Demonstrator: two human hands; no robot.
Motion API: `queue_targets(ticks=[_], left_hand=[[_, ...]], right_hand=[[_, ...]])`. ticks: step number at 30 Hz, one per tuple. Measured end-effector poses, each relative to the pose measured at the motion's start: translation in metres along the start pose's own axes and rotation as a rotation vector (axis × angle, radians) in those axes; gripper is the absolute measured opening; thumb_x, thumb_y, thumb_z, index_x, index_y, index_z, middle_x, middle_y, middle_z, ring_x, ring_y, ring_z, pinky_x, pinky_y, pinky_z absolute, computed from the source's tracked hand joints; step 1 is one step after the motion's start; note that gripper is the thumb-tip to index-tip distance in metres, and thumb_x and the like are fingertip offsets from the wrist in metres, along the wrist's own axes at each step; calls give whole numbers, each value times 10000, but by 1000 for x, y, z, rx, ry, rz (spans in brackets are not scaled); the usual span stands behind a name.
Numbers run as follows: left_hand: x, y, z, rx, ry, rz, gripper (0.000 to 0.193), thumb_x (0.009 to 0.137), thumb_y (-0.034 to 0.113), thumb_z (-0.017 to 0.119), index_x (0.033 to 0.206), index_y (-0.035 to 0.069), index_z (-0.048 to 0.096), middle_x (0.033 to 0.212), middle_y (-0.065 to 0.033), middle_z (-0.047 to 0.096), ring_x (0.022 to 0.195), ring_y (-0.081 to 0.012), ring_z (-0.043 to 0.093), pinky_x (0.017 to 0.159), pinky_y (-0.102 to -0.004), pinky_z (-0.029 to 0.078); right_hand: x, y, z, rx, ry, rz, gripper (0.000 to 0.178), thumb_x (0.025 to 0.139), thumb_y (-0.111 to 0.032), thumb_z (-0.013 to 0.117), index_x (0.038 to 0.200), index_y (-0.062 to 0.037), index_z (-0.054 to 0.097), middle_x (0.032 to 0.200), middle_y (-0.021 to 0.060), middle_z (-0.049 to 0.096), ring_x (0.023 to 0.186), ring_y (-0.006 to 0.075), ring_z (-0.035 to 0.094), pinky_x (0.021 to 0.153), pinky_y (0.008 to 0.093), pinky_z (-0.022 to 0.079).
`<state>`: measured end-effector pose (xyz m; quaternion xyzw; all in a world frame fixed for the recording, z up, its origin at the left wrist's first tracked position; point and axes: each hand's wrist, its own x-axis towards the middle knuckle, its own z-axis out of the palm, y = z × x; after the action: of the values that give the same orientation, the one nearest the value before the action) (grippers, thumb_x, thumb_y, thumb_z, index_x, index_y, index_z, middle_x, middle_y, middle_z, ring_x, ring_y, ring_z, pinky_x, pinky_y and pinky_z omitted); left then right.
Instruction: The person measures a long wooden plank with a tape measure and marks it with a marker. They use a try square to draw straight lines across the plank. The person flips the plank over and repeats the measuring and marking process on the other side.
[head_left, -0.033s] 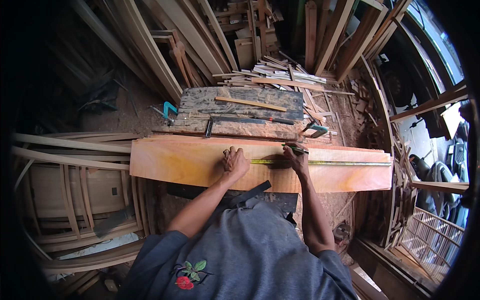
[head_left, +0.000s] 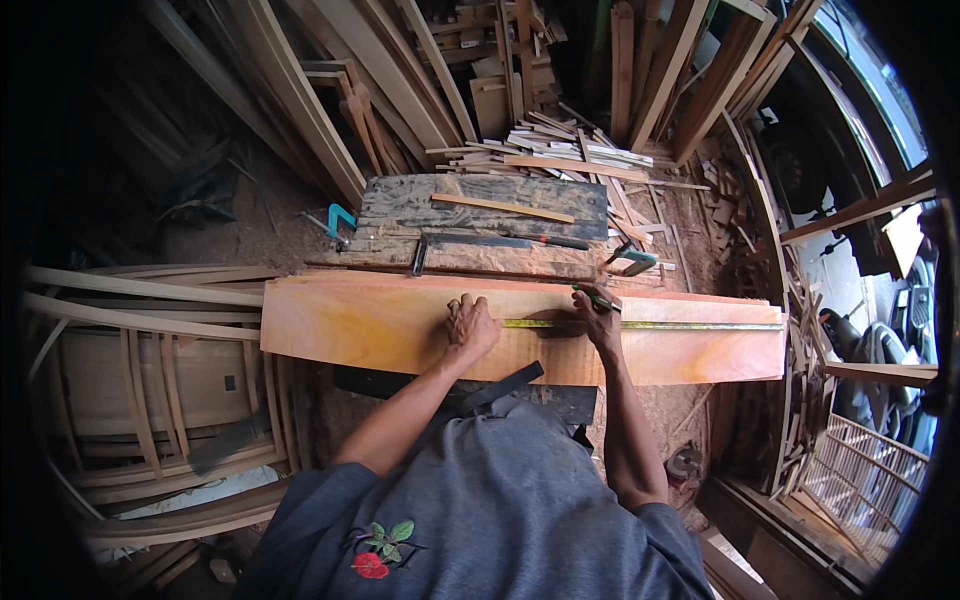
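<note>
A long, pale orange-yellow board [head_left: 360, 325] lies crosswise in front of me. Along it stretches the yellow blade of a tape measure [head_left: 700, 326], reaching from my left hand to near the board's right end. My left hand [head_left: 472, 325] is closed on the tape measure and rests on the board; the tape's case, if there, is hidden by the fingers. My right hand [head_left: 602, 318] grips a slim green pencil or pen [head_left: 598, 297], its tip pointing up and left. That hand sits over the tape, just above or on the board; I cannot tell which.
Behind the board, a worn workbench [head_left: 480, 190] carries a wooden strip [head_left: 500, 208], a dark square [head_left: 419, 255] and a black-and-orange handled tool [head_left: 555, 241]. Teal clamps [head_left: 341, 222] hold at its sides. Curved wooden frames [head_left: 150, 400] stand left; scrap strips [head_left: 560, 145] pile behind.
My right hand has shifted slightly to the right with the green pencil or pen, uncovering a little more tape. My left hand stays in place.
</note>
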<state>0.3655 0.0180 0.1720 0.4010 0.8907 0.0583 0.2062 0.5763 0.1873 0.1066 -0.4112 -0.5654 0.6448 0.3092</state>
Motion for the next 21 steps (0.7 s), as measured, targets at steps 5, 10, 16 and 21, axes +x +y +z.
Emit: queue_targets(ticks=[5, 10, 16, 21], left_hand=[[2, -32, -3, -81, 49, 111, 400, 828, 362, 829, 991, 20, 700, 1088, -191, 633, 1129, -398, 590, 941, -524, 501], [-3, -89, -21, -97, 37, 133, 355, 805, 369, 848, 870, 48, 714, 995, -169, 641, 1029, -381, 633, 891, -496, 512], [-9, -115, -38, -111, -53, 204, 395, 808, 404, 863, 892, 41, 731, 999, -174, 644, 1031, -371, 635, 907, -474, 514], [-16, -126, -32, -125, -13, 219, 401, 819, 399, 857, 881, 26, 725, 980, -173, 641, 994, -362, 639, 891, -461, 514]], right_hand=[[-34, -23, -48, -628, -4, -343, 266, 969, -159, 727, 1201, -31, 733, 1027, 174, 763, 930, 370, 729, 831, 437, 570], [-62, -33, -75, -1041, -79, -264, 327, 860, -349, 838, 1046, -106, 724, 937, 109, 733, 921, 327, 688, 854, 468, 477], [-77, -44, -3, -962, -155, -282, 258, 867, -336, 821, 982, -139, 701, 964, 63, 698, 953, 315, 659, 833, 465, 425], [-89, -79, 84, -856, -253, -493, 273, 925, -316, 737, 1139, -149, 714, 1041, 89, 642, 1056, 314, 596, 981, 478, 426]])
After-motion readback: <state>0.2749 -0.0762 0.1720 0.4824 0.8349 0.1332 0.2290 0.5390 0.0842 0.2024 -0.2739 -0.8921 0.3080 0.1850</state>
